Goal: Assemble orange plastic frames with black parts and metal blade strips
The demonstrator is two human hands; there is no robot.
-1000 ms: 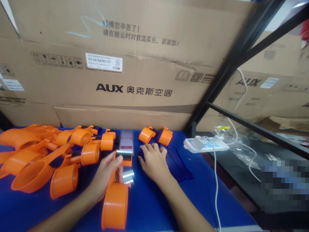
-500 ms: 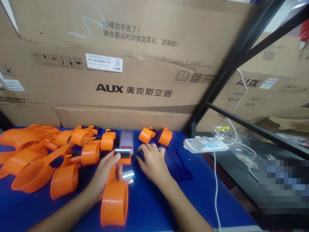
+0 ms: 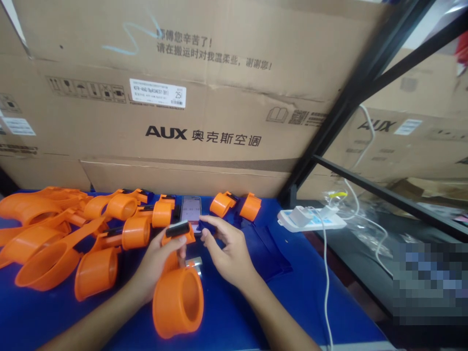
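Observation:
My left hand (image 3: 157, 263) is closed around the handle of an orange plastic tape dispenser (image 3: 177, 304). Its round hub hangs low toward me, and a black strip (image 3: 177, 229) lies across its upper end. Close by on the right, my right hand (image 3: 232, 248) pinches a small dark blue piece (image 3: 205, 225) between thumb and fingertips, just short of the dispenser's upper end. The exact shape of that piece is partly hidden. Below, between the hands, a shiny metal strip (image 3: 195, 264) rests on the blue tabletop (image 3: 234, 317).
Several more orange dispensers (image 3: 97, 274) crowd the left side. Two short orange parts (image 3: 250, 207) stand at the back, near a phone (image 3: 190, 209). Dark blue flat pieces (image 3: 268, 251) lie right of my hand. A white power strip (image 3: 314, 219) trails a cable; a large carton (image 3: 204, 97) stands behind.
My right hand has risen from the dark blue pieces and moved left toward the dispenser, with a small blue piece now showing in its fingers. The dispenser has turned slightly in my left hand.

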